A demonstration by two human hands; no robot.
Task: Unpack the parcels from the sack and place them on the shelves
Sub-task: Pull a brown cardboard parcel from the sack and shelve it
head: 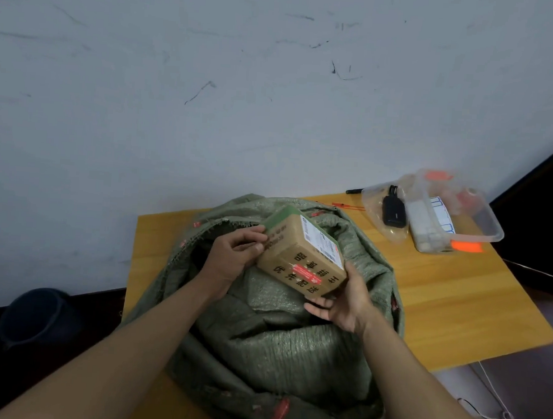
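One parcel [301, 253] up out of the sack [280, 339], a tan box with a green far end, held between both hands just above the sack's open mouth. Long axis slanting from far-left to near-right, green end toward the wall, near end tipped toward the right hand [344, 302]. Left hand [233, 255] at the box's left side, fingers and thumb curled round its edge; right hand cupped under the near lower corner, fingers spread along the underside, so both gripping, both equally close. No shelves in sight, so probably a lift clear and a turn away to follow. White shipping label with a barcode on the top face, print too small to read; large dark Chinese characters upside down on the near face, crossed by a red strip with white writing, also illegible. Beyond, wooden table [441, 303] under the sack, clear plastic tub [481, 218] and bag with a black device [393, 210] at its far right.
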